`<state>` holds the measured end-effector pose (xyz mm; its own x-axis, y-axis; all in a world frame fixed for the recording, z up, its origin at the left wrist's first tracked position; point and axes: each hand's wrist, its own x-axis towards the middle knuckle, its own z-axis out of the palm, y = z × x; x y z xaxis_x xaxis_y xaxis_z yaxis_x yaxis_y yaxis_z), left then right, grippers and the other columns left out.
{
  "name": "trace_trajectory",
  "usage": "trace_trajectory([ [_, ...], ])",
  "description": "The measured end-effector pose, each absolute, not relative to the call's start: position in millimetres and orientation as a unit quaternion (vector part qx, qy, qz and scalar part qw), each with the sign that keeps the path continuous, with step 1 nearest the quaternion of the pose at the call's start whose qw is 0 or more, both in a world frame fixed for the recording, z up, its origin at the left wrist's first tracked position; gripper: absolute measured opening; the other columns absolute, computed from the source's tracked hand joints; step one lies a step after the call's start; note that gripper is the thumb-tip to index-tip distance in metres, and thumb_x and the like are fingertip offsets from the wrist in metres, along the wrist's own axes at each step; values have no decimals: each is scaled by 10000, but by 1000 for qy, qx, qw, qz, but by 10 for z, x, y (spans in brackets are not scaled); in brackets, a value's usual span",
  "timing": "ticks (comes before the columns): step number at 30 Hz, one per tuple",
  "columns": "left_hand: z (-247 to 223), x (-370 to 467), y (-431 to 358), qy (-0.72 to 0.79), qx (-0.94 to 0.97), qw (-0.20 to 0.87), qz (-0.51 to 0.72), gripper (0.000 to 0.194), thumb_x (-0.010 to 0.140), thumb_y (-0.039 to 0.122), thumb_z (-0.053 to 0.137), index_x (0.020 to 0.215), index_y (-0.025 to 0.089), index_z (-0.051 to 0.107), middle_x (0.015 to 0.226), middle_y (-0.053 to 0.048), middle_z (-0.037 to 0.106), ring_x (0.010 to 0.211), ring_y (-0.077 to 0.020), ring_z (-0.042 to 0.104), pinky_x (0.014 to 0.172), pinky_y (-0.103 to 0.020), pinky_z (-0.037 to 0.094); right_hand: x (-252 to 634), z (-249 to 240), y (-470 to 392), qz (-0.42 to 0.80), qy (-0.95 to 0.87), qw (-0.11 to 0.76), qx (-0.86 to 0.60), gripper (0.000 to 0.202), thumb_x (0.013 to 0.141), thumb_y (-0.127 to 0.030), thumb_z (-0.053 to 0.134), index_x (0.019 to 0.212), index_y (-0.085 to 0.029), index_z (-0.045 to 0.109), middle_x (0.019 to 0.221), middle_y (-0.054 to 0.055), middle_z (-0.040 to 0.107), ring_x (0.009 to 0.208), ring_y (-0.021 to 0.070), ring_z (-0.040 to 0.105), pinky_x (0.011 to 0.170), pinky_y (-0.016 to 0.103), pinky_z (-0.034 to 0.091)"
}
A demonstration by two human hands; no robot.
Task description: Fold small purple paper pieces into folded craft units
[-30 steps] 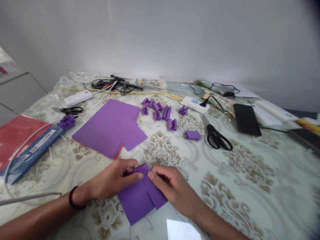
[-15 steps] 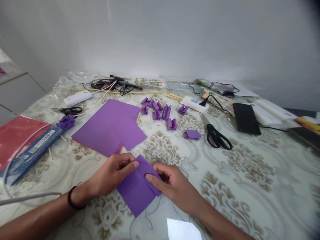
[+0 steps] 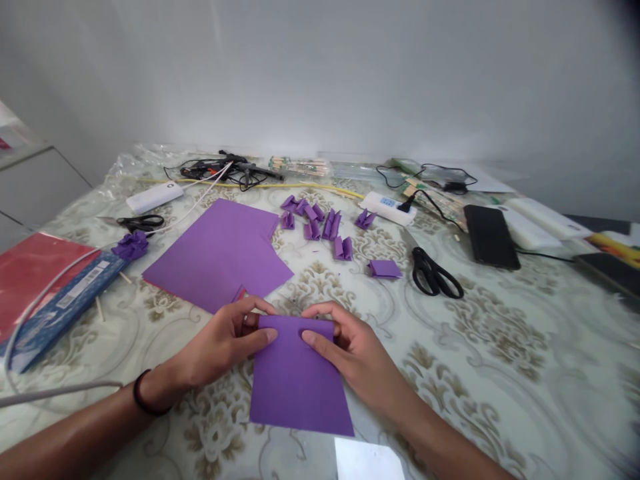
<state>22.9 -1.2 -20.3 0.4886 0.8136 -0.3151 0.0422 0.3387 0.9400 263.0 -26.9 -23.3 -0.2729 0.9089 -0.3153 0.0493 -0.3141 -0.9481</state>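
A purple paper piece lies before me on the patterned tablecloth, its far edge between my two hands. My left hand pinches the far left corner, thumb on top and fingers behind the edge. On the far right corner my right hand has the same grip, its thumb pressed on the paper. The far edge looks straight, and a fold there is hard to make out. Beyond my left hand lies a stack of larger purple sheets, with a bit of red showing at its edge.
Several small folded purple pieces sit farther back, one flat folded piece nearer. Black scissors lie right of them, a black phone beyond. Another pair of scissors, crumpled purple paper and a blue-red packet are left.
The purple paper has turned from a diamond slant to lie square to me. My right hand has shifted slightly up, and both hands now grip its far edge.
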Motion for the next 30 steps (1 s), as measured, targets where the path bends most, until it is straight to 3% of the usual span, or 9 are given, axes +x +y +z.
trace_trajectory([
  [8,-230,221,3,412,504,707,277,379,898,423,821,1143,185,654,768,5,708,655,-145,641,610,-242,474,2596,-227,-290,607,-505,350,-504,285,919,-445,731,1123,-251,696,796,13,673,682,179,578,584,261,428],
  [16,-151,193,1,410,536,682,282,245,1007,404,689,1128,190,680,738,26,672,649,-119,562,600,-223,414,2629,-233,-272,580,-531,346,-512,252,939,-433,714,1118,-255,703,821,13,681,713,183,595,596,262,435],
  [30,-186,184,9,401,529,708,244,322,946,418,771,1152,190,677,803,3,707,653,-133,618,601,-232,450,2605,-194,-281,587,-535,338,-505,249,931,-418,713,1127,-263,706,836,15,699,720,192,626,600,271,458],
])
